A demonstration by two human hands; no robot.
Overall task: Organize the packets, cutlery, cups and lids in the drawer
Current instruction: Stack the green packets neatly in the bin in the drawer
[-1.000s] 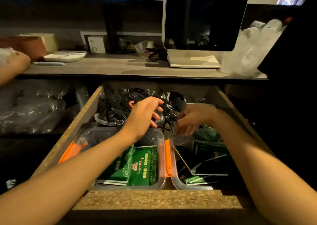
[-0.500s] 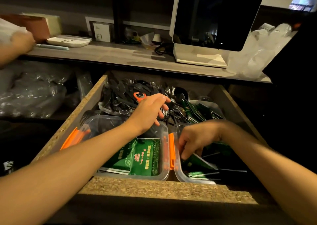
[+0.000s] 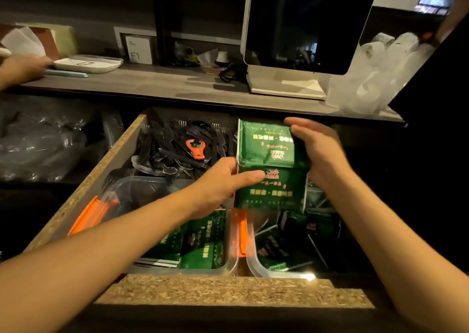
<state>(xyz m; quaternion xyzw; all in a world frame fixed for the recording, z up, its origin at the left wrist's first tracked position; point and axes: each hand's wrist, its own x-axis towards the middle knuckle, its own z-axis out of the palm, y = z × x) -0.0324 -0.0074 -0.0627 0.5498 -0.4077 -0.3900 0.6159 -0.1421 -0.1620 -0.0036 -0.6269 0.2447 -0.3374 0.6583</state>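
Observation:
Both my hands hold a stack of green packets (image 3: 269, 165) above the open drawer (image 3: 228, 292). My left hand (image 3: 223, 182) pinches the stack's left edge, thumb lying across its front. My right hand (image 3: 317, 147) grips the right side, fingers curled over the top. Below them, the left clear container (image 3: 142, 188) with orange clips holds more green packets (image 3: 200, 243). The right clear container (image 3: 256, 264) holds green packets and dark cutlery. A heap of black plastic cutlery (image 3: 172, 149) fills the drawer's back left.
An orange-handled tool (image 3: 195, 148) lies on the cutlery heap. On the counter (image 3: 165, 83) stand a white monitor (image 3: 304, 22), bagged white cups (image 3: 375, 71) at right and a white tray (image 3: 88, 63). Another person's hand (image 3: 22, 68) rests at far left. Plastic bags (image 3: 43, 142) sit beside the drawer.
My right hand has come up out of the right container with the green packets. My left hand has left the cutlery heap and taken the stack's left edge.

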